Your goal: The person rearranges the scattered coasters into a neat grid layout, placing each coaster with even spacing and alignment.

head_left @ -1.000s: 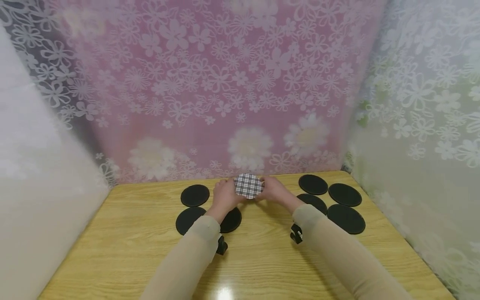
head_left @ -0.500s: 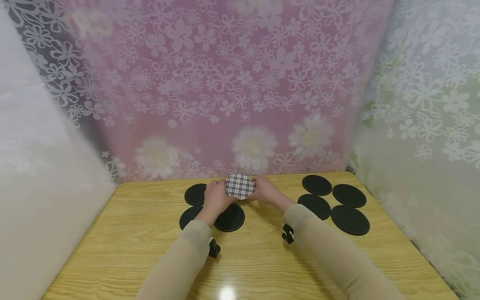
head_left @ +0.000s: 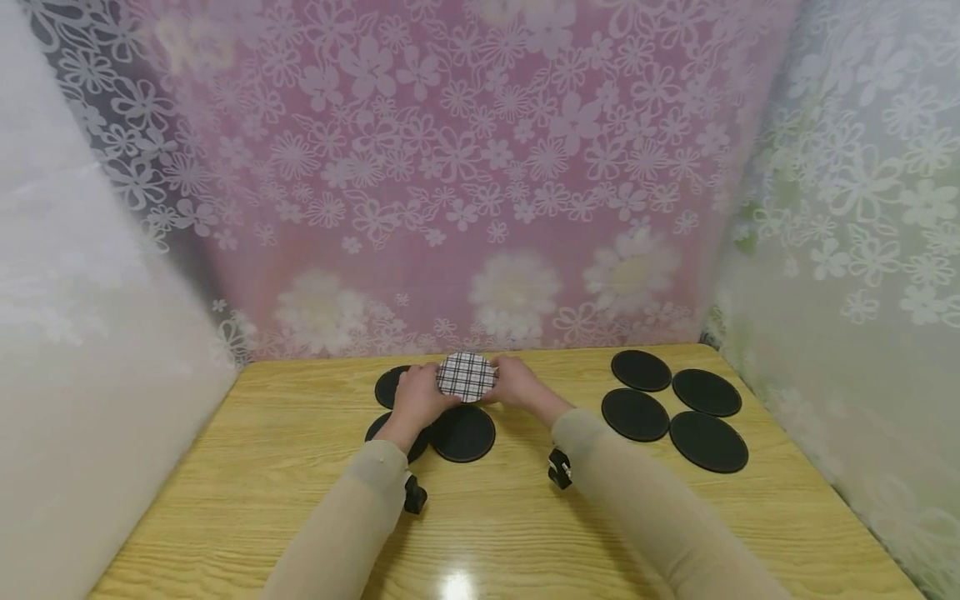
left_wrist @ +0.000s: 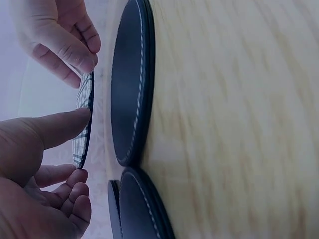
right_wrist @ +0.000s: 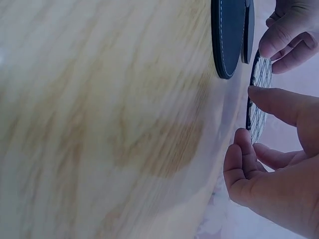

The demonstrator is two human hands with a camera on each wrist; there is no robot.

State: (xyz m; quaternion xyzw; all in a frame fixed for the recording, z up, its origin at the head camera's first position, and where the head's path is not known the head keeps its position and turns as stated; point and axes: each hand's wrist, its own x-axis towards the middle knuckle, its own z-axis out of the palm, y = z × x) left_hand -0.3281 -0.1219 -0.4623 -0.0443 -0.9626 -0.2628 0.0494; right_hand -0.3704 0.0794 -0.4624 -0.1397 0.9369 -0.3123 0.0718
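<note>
A round coaster with a black-and-white plaid face [head_left: 466,377] is held above the far part of the table, between both hands. On its left edge my left hand [head_left: 420,397] pinches it, thumb on the near side. The opposite edge is pinched by my right hand [head_left: 522,389]. The left wrist view shows the plaid coaster [left_wrist: 83,132] raised over the table and nearly level with its surface. Just nearer than it lies a black coaster [head_left: 463,434] with a stitched rim. Two more black coasters, one at the back [head_left: 387,387], are partly covered by the left hand and wrist.
Several black coasters lie grouped at the right of the wooden table [head_left: 525,517], one of them a front coaster [head_left: 708,442]. A pink floral curtain [head_left: 480,167] hangs behind the table's far edge, with pale sheets at both sides.
Both hands have carried the plaid coaster leftward, to just behind the nearest black coaster of the left group. The head view has shifted slightly.
</note>
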